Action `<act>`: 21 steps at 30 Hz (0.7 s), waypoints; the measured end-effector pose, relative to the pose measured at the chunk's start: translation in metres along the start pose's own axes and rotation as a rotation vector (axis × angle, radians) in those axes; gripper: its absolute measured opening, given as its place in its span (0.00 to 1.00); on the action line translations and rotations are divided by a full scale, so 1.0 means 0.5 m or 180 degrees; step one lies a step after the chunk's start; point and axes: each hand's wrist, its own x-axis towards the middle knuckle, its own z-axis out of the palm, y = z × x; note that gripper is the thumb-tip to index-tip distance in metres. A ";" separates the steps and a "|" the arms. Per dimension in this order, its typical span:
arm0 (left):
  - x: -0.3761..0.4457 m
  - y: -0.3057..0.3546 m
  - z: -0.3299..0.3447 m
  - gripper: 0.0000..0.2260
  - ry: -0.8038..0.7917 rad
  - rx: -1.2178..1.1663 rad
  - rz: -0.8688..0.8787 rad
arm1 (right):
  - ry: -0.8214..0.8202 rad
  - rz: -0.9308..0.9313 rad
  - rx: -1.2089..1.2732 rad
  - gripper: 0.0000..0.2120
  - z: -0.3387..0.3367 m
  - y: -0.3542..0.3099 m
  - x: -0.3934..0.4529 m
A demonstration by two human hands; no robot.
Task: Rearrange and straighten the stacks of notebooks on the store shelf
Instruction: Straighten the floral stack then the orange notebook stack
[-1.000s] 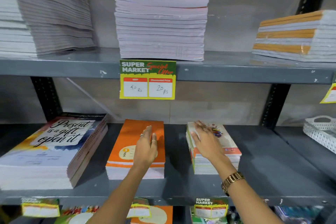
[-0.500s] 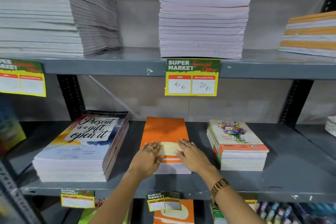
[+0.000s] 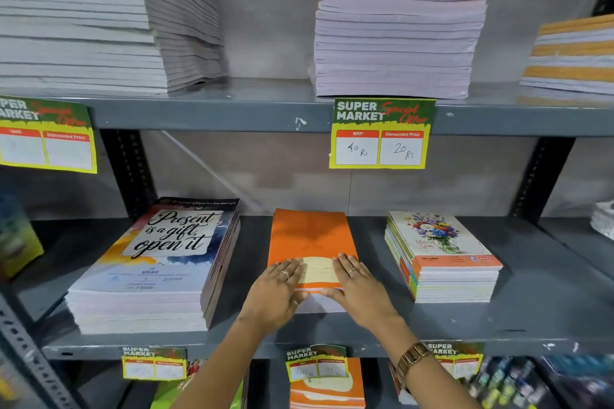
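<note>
Left hand, lower centre of frame: 2 rings, bare forearm, no sleeve. Right hand: 1 ring; gold-toned link watch band on wrist, lower right.

shelf: grey painted metal, chipped, matt | orange notebook stack: paper, cover smooth with slight sheen | price tag: printed card, possibly glossy | watch: gold-coloured metal, shiny
</note>
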 end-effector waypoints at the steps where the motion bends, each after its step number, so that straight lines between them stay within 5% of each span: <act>1: -0.002 -0.002 0.000 0.50 0.0020 -0.0035 -0.0022 | 0.0023 0.0005 -0.0060 0.66 0.004 -0.001 0.000; 10: -0.007 0.007 -0.003 0.42 0.0067 0.0073 -0.0042 | 0.0252 0.0076 -0.0136 0.64 0.031 -0.005 0.001; 13: -0.006 0.007 0.000 0.25 0.0112 0.0160 -0.0081 | 0.0438 0.0125 -0.0228 0.57 0.040 -0.002 0.007; 21: -0.006 0.006 0.003 0.24 0.0156 0.0307 -0.0065 | 0.0403 0.0140 -0.0137 0.61 0.033 -0.009 0.003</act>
